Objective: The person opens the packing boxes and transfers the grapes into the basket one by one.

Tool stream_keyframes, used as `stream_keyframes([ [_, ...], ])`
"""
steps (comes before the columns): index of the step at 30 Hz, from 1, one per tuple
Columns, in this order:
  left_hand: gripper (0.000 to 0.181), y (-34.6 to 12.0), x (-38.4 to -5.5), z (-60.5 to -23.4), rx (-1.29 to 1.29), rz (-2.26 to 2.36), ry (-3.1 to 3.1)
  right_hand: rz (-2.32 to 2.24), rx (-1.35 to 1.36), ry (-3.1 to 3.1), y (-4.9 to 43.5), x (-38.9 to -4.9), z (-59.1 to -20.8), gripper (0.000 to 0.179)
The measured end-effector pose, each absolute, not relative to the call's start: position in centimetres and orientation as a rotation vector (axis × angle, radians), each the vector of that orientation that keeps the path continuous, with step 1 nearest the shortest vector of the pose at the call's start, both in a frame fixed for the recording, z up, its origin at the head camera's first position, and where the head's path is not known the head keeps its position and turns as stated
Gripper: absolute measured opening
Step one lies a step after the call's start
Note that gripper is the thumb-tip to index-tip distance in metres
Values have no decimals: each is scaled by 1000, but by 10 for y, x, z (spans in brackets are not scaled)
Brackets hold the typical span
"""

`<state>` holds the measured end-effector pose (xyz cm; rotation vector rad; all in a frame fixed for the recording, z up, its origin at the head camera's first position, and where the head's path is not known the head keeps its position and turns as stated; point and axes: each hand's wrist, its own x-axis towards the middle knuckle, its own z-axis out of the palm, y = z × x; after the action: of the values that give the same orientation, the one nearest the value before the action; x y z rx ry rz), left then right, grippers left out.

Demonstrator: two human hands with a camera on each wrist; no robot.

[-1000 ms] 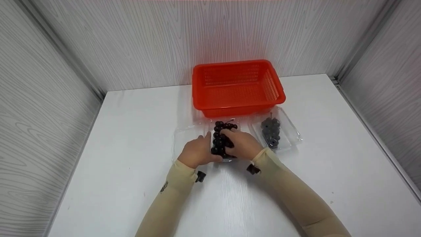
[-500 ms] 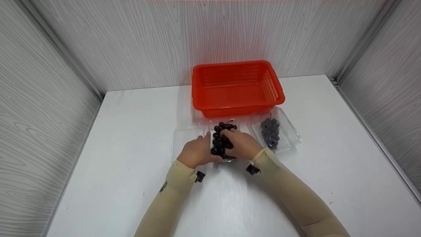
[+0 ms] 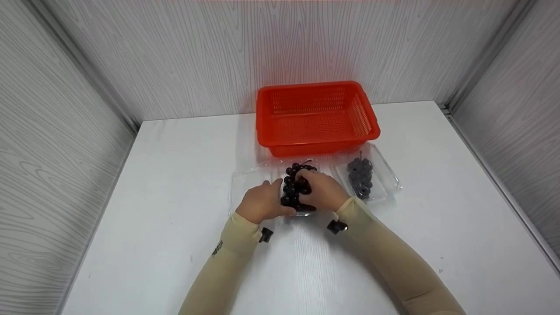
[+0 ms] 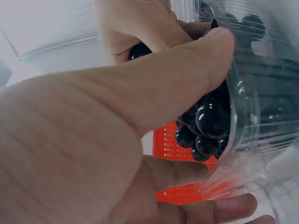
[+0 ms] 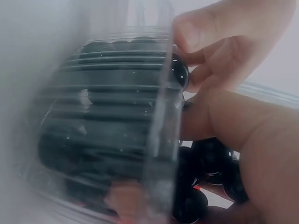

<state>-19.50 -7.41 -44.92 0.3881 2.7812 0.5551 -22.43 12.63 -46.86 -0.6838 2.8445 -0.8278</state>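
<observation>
Pale wood-grained walls at back, left and right. Beneath, a white bench. Near the middle of its back edge, a red slotted basket. Just in front, toward the near edge, a clear box; toward the right edge, another clear package with a smaller dark bunch inside. At the box's left near corner, the left hand, with thumb on the rim and straight fingers along the side. From the right, the right hand, pinching with curled fingers a dark grape bunch, in the box between both hands.
</observation>
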Motion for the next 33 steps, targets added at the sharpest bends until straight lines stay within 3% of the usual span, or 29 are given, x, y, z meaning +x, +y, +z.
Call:
stream_keyframes([
  [5, 82, -75, -194, -449, 450, 568, 2811, -925, -702, 2842, 128, -226, -468, 36],
  [33, 75, -74, -197, -451, 504, 640, 2811, -1109, -686, 2877, 133, -227, -461, 31],
])
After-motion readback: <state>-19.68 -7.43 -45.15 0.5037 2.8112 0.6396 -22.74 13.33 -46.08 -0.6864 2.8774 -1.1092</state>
